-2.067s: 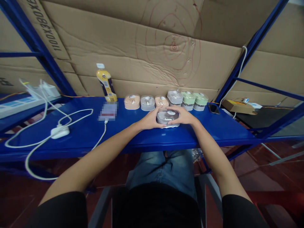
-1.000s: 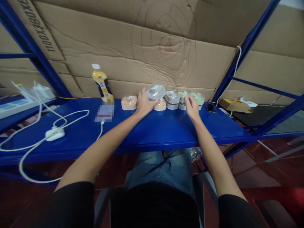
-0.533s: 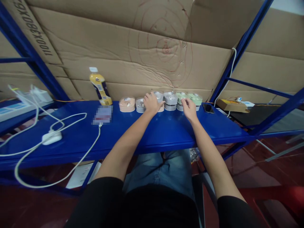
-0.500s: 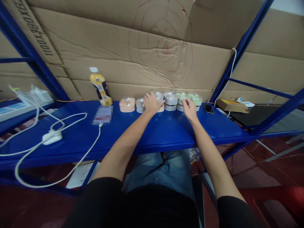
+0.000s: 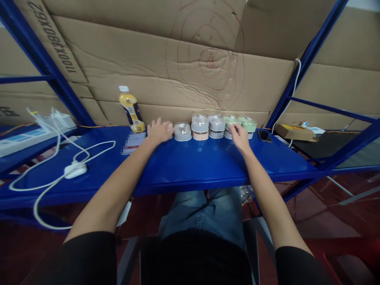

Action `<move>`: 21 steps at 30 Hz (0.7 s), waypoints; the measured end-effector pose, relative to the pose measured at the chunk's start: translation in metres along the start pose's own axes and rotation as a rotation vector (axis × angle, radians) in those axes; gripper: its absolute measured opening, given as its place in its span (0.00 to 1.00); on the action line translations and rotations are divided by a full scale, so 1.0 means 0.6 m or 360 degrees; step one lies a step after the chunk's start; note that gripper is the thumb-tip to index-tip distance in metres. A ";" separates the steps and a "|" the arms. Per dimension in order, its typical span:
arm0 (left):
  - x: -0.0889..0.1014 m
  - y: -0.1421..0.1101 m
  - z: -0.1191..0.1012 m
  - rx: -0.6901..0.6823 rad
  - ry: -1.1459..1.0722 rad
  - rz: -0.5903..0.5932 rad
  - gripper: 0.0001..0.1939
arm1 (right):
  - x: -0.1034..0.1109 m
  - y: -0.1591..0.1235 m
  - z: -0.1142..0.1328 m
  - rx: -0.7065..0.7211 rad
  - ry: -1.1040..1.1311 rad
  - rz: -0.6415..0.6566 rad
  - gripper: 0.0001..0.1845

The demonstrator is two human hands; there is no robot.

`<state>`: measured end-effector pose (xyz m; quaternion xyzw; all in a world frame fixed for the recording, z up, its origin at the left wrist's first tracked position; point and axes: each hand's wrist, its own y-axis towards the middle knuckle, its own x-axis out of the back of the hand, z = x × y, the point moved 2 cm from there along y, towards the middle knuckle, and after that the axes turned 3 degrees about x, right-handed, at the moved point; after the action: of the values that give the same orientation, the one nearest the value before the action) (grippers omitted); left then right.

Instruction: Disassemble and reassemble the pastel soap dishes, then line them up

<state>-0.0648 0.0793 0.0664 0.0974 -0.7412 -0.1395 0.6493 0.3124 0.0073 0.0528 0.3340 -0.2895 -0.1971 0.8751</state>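
Small rounded clear-lidded cases stand in a row along the back of the blue table. My left hand (image 5: 160, 132) is closed over the pink case (image 5: 170, 137) at the left end, covering most of it. To its right is a single grey case (image 5: 182, 132). Further along, a grey case (image 5: 200, 124) rests on a pink one (image 5: 200, 135), and another grey case (image 5: 216, 123) tops a dark-rimmed grey one. My right hand (image 5: 240, 137) has its fingers curled against the front of a green case (image 5: 230, 120), beside a second green case (image 5: 248, 124).
A yellow drink bottle (image 5: 132, 110) stands left of the row, near a blurred-out flat item (image 5: 133, 143). White cables and a charger (image 5: 75, 169) lie on the left. A black phone (image 5: 264, 135) is at the right, and cardboard (image 5: 142, 47) walls the back.
My left hand has moved left from the grey-on-pink stack to the pink case at the end. My right hand stays at the green case. The view has shifted slightly.
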 end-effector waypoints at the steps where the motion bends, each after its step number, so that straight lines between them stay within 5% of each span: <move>1: -0.003 -0.004 0.003 -0.0043 0.0043 0.0081 0.32 | 0.000 0.000 -0.001 -0.0001 -0.0002 0.0004 0.23; 6: 0.013 -0.062 -0.011 -0.0061 0.0192 0.0257 0.33 | -0.007 -0.001 -0.003 0.0004 -0.0003 0.0033 0.25; 11: 0.036 -0.189 -0.058 -0.0037 0.0293 0.0152 0.36 | -0.014 -0.008 0.011 0.0013 -0.0029 0.0085 0.28; 14: 0.042 -0.248 -0.091 -0.0212 0.0237 0.0079 0.32 | -0.022 -0.016 0.022 0.0072 0.0009 0.0243 0.30; 17: 0.040 -0.257 -0.111 -0.0482 0.0021 0.0069 0.24 | -0.036 -0.027 0.033 0.0288 0.0109 0.0559 0.36; 21: 0.014 -0.207 -0.123 -0.0999 -0.0572 0.0140 0.26 | -0.059 -0.043 0.045 0.0573 0.0135 0.0901 0.56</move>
<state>0.0028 -0.0463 0.0414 -0.1647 -0.7681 -0.3470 0.5123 0.2646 -0.0042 0.0380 0.3973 -0.3642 0.1222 0.8334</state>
